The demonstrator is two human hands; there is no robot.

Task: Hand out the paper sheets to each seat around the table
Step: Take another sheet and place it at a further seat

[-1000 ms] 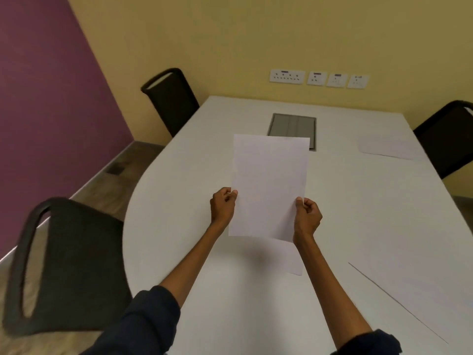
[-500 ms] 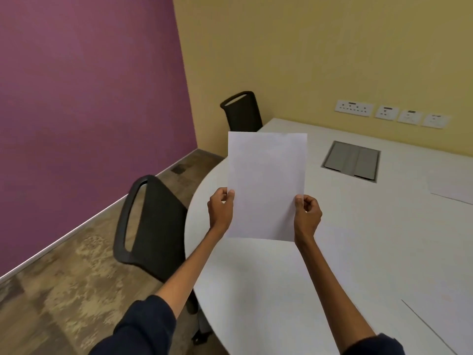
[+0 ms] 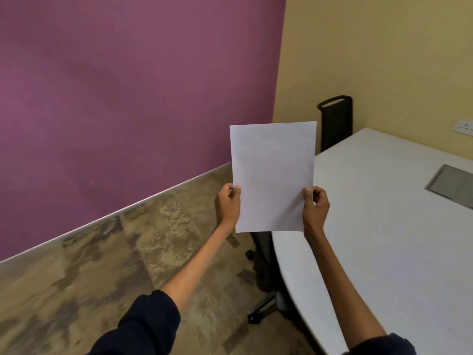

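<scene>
I hold a blank white paper sheet [image 3: 272, 175] upright in front of me with both hands. My left hand [image 3: 228, 204] pinches its lower left edge and my right hand [image 3: 316, 206] pinches its lower right edge. The sheet hangs over the left rim of the white table [image 3: 384, 226], partly above the floor. A black chair [image 3: 263, 262] stands tucked against the table's edge, mostly hidden behind the sheet and my arms. A second black chair [image 3: 335, 121] stands by the far corner of the table.
A purple wall [image 3: 115, 98] rises on the left, a yellow wall [image 3: 384, 60] behind the table. A grey cable hatch [image 3: 451, 185] is set into the tabletop at the right. Wall sockets [image 3: 463, 126] show at the right edge. Patterned floor [image 3: 128, 252] lies to my left.
The view has swung left: the table has slid to the right of the frame and the purple wall fills the left. The sheets lying on the table are out of view. My grip is unchanged.
</scene>
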